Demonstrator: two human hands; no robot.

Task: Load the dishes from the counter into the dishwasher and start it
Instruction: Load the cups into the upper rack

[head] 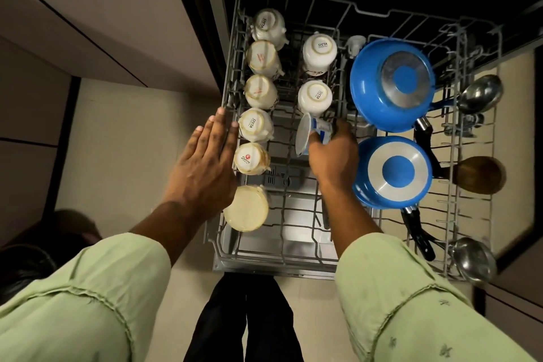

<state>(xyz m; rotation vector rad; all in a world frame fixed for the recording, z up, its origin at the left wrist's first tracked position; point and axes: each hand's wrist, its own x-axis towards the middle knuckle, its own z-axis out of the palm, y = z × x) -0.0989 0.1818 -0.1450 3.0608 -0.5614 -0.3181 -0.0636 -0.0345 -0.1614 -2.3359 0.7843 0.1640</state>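
Cup [304, 134], blue-striped, in right grip [333, 156] beside SISTA mug [315, 97]; left grip [205, 161] flat, empty.

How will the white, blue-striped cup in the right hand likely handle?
The white, blue-striped cup looks glazed: probably slippery, breakable. Tilted sideways, it might roll on the wire rack. The right hand alone holds it: likely light.

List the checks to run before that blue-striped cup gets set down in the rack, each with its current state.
1. Right hand grips the blue-striped cup: ok.
2. Cup turned mouth down: not ok, it lies on its side.
3. Bare slot in the rack in front of the nearest white cup: ok.
4. Left hand out of that slot: ok, open at the rack's left edge.
5. Right hand clear of the near blue pan: cannot tell, they look very close.
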